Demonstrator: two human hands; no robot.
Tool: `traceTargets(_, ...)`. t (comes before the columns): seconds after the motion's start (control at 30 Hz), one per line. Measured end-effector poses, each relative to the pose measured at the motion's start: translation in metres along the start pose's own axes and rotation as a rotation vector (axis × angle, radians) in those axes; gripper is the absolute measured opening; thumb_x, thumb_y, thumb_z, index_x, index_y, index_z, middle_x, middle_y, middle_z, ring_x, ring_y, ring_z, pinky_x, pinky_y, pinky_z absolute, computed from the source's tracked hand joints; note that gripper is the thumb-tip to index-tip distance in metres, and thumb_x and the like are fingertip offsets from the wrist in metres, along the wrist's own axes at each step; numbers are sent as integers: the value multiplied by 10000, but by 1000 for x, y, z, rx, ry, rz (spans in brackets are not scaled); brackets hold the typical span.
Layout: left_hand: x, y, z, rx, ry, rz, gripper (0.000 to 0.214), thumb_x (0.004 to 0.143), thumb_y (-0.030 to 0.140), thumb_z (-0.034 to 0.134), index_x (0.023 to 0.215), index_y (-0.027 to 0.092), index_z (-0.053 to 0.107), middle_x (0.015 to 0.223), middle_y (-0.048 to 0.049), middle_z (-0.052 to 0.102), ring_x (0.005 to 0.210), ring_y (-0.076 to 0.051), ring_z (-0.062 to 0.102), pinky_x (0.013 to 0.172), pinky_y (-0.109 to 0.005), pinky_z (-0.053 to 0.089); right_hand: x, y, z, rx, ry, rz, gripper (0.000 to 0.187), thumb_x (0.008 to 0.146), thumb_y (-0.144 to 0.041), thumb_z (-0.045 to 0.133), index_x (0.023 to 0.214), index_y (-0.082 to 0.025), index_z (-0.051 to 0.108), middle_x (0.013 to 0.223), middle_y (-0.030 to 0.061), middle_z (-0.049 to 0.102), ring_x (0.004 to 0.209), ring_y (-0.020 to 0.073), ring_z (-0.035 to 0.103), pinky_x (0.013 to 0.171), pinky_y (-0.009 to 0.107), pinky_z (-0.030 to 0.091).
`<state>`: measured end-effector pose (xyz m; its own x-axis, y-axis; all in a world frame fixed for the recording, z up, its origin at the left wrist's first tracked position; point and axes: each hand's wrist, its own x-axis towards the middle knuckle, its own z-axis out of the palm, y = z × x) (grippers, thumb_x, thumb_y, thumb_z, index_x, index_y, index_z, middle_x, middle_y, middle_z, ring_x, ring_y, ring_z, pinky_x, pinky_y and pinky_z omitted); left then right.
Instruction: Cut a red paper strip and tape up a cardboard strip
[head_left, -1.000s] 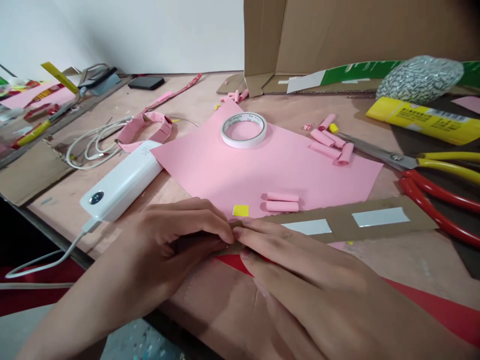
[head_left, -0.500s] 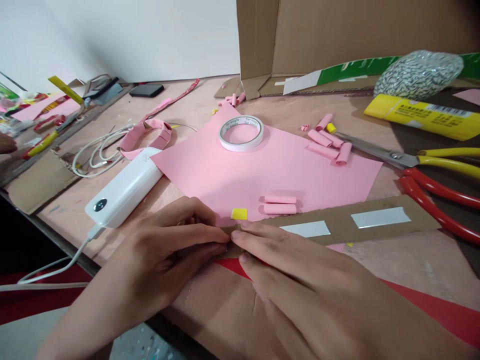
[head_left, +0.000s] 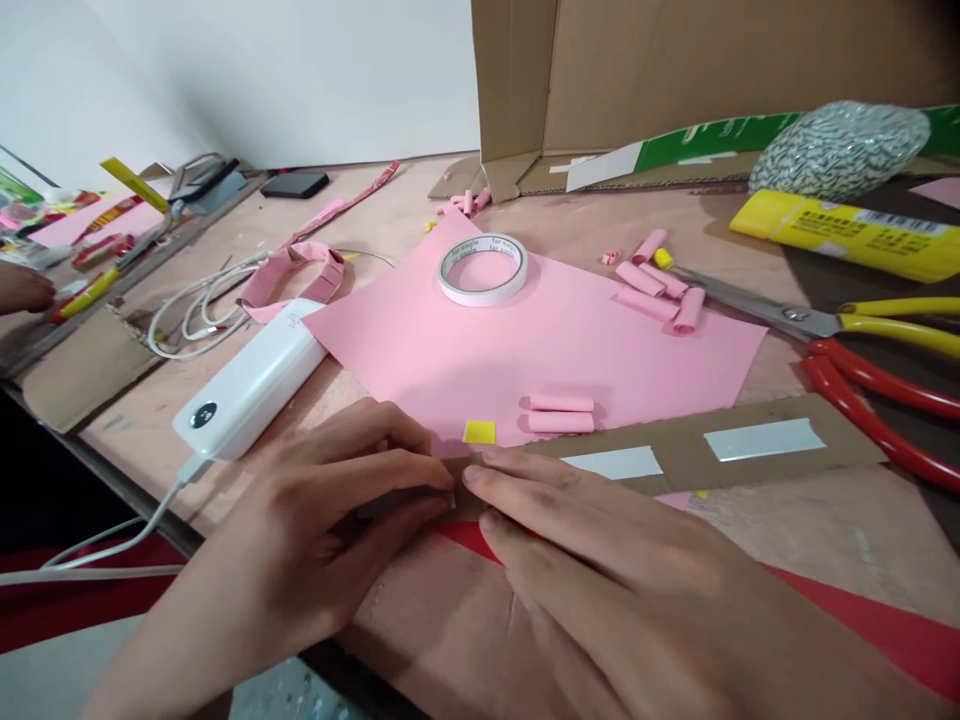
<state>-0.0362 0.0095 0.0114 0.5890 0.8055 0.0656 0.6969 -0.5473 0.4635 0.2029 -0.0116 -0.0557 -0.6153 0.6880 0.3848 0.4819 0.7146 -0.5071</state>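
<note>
A long brown cardboard strip [head_left: 679, 452] lies across the near part of the table, with white tape pieces [head_left: 765, 440] on its top face. My left hand [head_left: 322, 520] is curled at the strip's left end, thumb and fingers pinched on it. Flat along the strip rests my right hand [head_left: 615, 570], fingers stretched out and their tips beside the left fingertips. Just beyond the fingers are a small yellow paper square [head_left: 480, 432] and two pink paper rolls [head_left: 561, 422]. Red paper [head_left: 862, 610] shows under the right hand. The strip's part beneath my hands is hidden.
A tape roll [head_left: 482, 292] sits on a pink sheet [head_left: 420, 340]. Scissors [head_left: 806, 318] with yellow and red handles lie right, near a yellow tube [head_left: 847, 235]. A white power bank [head_left: 251, 380] with a cable lies left. Another person's hand [head_left: 22, 288] shows far left.
Both hands keep nearly the same place on the cardboard strip. The view has shifted slightly, and a little more of the other person's hand shows at the left.
</note>
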Motion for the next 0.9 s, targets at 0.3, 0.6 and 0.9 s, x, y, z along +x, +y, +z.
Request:
traceTargets(0.3,0,2,0,18,-12,-24,225,993,98,577,1061,279,691,1079,20,639,984,-98,640,843,-178,512,4,1,-2,-82,54,-115,388,1031,-176,426,1256,-107,735,1384,86,702,1329,213,618,1202,316,471)
traceTargets(0.6,0,10,5,64,99,-15,159,969,114,622,985,240,717,991,8,720,890,-109,681,775,-198,521,6,-11,-17,-71,-19,-98,334,1030,-183,492,1192,-81,766,1370,129,705,1365,232,590,1279,310,349)
traceTargets(0.9,0,27,17,98,261,-51,163,914,73,658,875,182,773,927,-22,764,851,-124,697,755,-229,544,9,-10,-19,-113,-70,-255,310,973,-174,543,1116,-55,791,1210,174,759,1318,308,619,1272,412,375)
